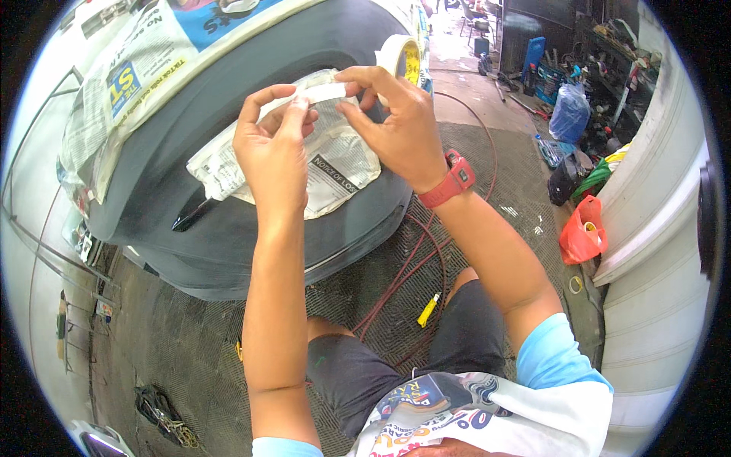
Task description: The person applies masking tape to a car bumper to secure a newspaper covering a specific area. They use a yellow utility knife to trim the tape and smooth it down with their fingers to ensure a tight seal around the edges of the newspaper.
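Pinching a tape strip (327,92), the fingers of left hand (274,145) and right hand (400,126) hold it, seemingly not yet stuck; newspaper (346,148) already covers part of the grey panel (148,186).

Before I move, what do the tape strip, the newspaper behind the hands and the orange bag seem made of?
Tape strip: probably paper, matte, from its flat white look.
Newspaper: thin paper, dull, with print and creases.
Orange bag: likely plastic, slightly glossy, from its crumpled folds.
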The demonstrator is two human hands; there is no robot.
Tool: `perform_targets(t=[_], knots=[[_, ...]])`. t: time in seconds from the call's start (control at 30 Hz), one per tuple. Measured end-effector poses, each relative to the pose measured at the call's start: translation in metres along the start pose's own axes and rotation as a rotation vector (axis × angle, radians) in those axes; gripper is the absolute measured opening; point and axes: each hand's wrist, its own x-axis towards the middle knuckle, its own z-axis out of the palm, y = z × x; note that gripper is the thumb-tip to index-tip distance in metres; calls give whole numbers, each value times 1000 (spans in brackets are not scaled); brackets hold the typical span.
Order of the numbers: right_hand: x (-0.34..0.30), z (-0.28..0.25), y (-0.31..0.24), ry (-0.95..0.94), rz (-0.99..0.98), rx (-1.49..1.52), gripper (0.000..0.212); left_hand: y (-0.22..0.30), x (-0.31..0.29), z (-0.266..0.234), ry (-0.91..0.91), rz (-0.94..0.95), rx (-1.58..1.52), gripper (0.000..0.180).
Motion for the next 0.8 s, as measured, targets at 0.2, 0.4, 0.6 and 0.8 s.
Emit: perform_targets(t=[0.2,0.4,0.6,0.8], knots=[[15,6,16,7,-151,-119,15,4,9,1,1,-13,34,20],[31,6,29,-65,-67,-196,10,-1,20,0,-110,301,414,18],[45,9,39,-126,-40,-235,15,-3,42,-6,-92,836,1081,12],[52,-2,43,-172,-95,-368,20,4,57,-14,-152,1016,1192,10]])
